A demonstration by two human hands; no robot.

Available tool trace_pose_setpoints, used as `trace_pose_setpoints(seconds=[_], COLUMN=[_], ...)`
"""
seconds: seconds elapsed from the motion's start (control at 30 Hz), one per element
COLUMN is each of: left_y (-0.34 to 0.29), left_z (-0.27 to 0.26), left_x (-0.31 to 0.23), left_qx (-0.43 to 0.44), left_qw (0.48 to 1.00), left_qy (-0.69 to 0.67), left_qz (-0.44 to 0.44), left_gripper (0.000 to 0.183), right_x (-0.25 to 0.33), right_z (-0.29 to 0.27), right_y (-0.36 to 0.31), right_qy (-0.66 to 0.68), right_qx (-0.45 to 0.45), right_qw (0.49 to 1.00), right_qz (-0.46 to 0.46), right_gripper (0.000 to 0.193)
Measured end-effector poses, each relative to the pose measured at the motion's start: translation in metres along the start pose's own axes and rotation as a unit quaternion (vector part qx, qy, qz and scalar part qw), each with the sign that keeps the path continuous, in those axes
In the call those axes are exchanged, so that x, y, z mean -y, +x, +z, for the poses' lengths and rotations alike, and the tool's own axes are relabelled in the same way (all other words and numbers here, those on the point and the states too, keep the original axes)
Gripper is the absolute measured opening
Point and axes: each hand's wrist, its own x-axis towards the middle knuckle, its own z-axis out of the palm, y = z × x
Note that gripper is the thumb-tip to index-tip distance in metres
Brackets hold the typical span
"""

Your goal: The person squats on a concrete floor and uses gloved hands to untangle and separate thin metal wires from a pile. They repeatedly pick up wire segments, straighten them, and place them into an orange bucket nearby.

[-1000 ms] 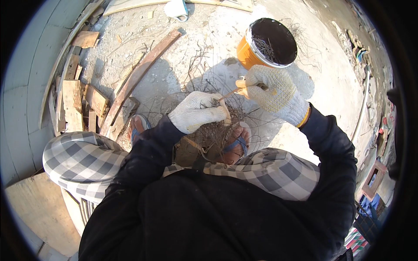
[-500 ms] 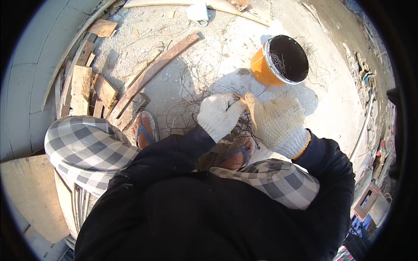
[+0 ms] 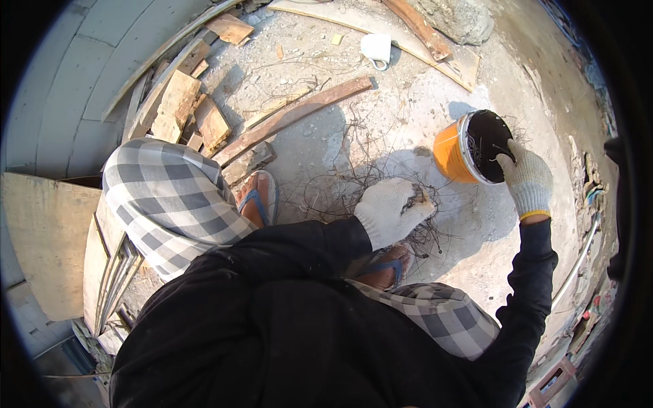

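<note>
My left hand (image 3: 389, 212), in a white knitted glove, is closed on a tangle of thin dark wire (image 3: 430, 238) above the ground near my right foot. Loose strands spread from it over the concrete. My right hand (image 3: 530, 180), in a similar glove with a yellow cuff edge, reaches to the right side of an orange bucket (image 3: 449, 153). Its thumb and fingers are apart over the bucket's rim. A short, thin dark piece shows by the fingertips; whether they touch it is unclear. More thin pieces lie inside the dark bucket.
A long reddish-brown plank (image 3: 299, 115) lies ahead on the left, near broken wood pieces (image 3: 178, 102) along the grey wall (image 3: 61, 75). A white mug (image 3: 376, 49) lies farther off, before a pale board (image 3: 333, 15). My sandalled feet stand close to the wire.
My right hand has left my left hand and moved right to the bucket's rim, its fingers parting. My left hand keeps hold of the wire. The view has shifted.
</note>
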Motion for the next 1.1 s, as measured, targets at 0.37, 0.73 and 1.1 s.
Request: trace_pose_setpoints(seconds=[0.37,0.73,1.1], left_y=[0.036,0.044,0.068], left_z=[-0.059,-0.092,-0.041], left_x=[-0.005,0.069,0.104], left_qx=[0.137,0.131,0.121], left_qw=[0.979,0.991,0.957], left_qy=[-0.151,0.012,-0.183], left_qz=[-0.009,0.040,-0.189], left_gripper=[0.046,0.038,0.036], right_x=[0.059,0.064,0.071], right_z=[0.020,0.055,0.125], right_y=[-0.039,-0.020,-0.019], right_qy=[0.376,0.463,0.397], right_qx=[-0.001,-0.055,-0.033], right_qw=[0.884,0.867,0.865], right_qz=[-0.277,-0.177,-0.307], right_gripper=[0.053,0.040,0.039])
